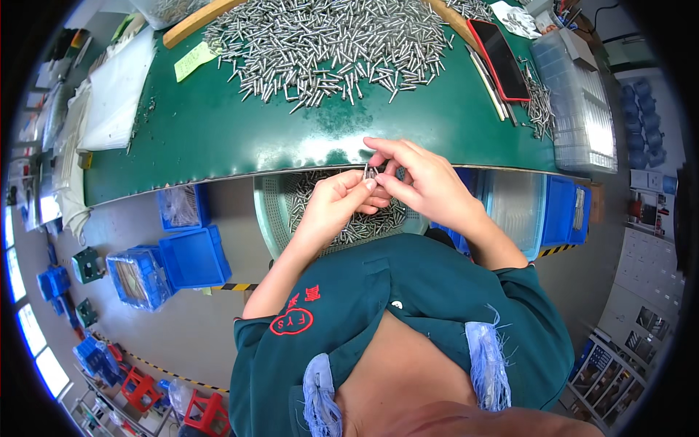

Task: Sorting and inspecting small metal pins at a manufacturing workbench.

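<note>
Metal pins [370, 173], slim and silvery, held at the fingertips by the near edge of the green worktop [255, 138], with the pale green perforated basket [269, 211] just below that edge. Clasped, by the look of it, between thumb and bent fingers of the left hand [338, 200]; seemingly more than one, though too small to count. Right hand [431, 183] brought in close against the left, thumb tip at or beside the pins, index finger arched above; cannot tell from this view about a firm pinch on that side.

Best handled, as a judgement, with a light but steady left grip: pins lined up side by side rather than crossed, shafts backed by the curled fingers, ends left free. Turn or part them singly with right thumb and fingertip, without squeezing both hands at once. Probably smooth and quick to roll, so better nudged than flicked. Keep fingertips from covering the ends, and tilt away from the overhead glare for a clear look at each shaft.

Stay low over the basket, so as to catch any slip among the loose pins [364, 226] inside, rather than on the floor. Keep forearms clear of the basket's rim. Avoid mixing with the big pin pile [328, 44] farther back on the worktop, between wooden bars [196, 23]. Leave the red-edged phone [500, 62], well apart at the right, untouched.
</note>
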`<state>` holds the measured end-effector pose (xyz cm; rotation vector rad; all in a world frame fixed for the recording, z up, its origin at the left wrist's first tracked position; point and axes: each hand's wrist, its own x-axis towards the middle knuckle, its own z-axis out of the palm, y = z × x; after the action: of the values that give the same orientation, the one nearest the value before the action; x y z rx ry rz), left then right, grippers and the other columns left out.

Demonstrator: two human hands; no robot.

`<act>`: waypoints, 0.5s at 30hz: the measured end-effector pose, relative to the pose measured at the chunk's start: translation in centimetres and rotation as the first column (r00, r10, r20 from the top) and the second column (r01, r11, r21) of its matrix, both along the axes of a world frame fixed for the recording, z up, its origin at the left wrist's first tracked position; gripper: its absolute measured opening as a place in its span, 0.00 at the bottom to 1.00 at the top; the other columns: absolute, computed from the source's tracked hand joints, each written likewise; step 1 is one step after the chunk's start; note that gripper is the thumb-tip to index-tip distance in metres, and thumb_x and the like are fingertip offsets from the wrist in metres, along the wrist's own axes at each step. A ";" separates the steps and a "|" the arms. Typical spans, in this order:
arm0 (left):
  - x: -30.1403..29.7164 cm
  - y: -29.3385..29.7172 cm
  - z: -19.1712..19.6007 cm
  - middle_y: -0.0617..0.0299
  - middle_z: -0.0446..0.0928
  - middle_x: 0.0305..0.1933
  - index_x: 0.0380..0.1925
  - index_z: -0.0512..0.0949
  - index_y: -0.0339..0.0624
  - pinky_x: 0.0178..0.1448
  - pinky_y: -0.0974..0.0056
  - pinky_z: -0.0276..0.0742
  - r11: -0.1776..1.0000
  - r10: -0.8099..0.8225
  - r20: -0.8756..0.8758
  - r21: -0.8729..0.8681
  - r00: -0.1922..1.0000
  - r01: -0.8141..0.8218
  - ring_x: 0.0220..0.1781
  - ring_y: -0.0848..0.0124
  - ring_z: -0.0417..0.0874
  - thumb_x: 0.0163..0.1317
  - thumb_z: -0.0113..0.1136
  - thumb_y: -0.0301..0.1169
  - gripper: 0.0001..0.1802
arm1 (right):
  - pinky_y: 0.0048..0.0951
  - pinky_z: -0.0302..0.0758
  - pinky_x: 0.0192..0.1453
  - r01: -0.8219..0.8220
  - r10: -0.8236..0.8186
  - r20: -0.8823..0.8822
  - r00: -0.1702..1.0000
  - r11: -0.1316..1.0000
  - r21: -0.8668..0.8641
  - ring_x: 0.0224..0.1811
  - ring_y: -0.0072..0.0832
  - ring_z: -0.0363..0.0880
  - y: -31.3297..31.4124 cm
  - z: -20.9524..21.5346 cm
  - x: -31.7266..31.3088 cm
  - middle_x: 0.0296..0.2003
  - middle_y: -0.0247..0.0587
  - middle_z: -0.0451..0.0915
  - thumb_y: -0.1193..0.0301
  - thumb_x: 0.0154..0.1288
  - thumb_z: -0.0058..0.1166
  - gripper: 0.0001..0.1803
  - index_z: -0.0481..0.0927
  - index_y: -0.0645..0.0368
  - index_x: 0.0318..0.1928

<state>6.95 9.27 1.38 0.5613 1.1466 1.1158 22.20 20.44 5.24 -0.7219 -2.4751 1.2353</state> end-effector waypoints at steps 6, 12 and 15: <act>-0.2 -0.4 0.9 0.56 0.84 0.38 0.47 0.79 0.30 0.47 0.70 0.81 0.996 0.059 -0.187 0.074 0.981 -0.046 0.41 0.73 0.85 0.71 0.54 0.29 0.12 | 0.23 0.78 0.40 -0.010 -0.031 -0.136 0.990 0.957 -0.290 0.34 0.20 0.80 -0.2 -0.3 0.2 0.39 0.37 0.80 0.79 0.63 0.54 0.26 0.72 0.57 0.63; -0.2 -0.4 1.5 0.57 0.84 0.37 0.48 0.79 0.30 0.46 0.71 0.80 0.996 0.064 -0.323 0.076 0.944 -0.041 0.40 0.75 0.85 0.70 0.56 0.28 0.12 | 0.20 0.76 0.37 -0.006 -0.061 -0.167 0.984 0.929 -0.371 0.33 0.17 0.78 -0.1 -0.8 0.2 0.39 0.35 0.79 0.79 0.63 0.54 0.27 0.72 0.57 0.63; -0.3 -0.4 1.6 0.57 0.84 0.38 0.48 0.79 0.30 0.46 0.71 0.80 0.996 0.069 -0.322 0.082 0.944 -0.045 0.40 0.75 0.85 0.70 0.56 0.28 0.12 | 0.19 0.75 0.36 -0.007 -0.057 -0.163 0.985 0.931 -0.366 0.32 0.16 0.78 -0.1 -0.8 0.1 0.38 0.35 0.79 0.79 0.63 0.54 0.26 0.72 0.57 0.63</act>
<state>6.68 8.87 2.96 0.7958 1.4174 1.1463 22.31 20.37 4.39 -0.6966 -2.1140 1.6969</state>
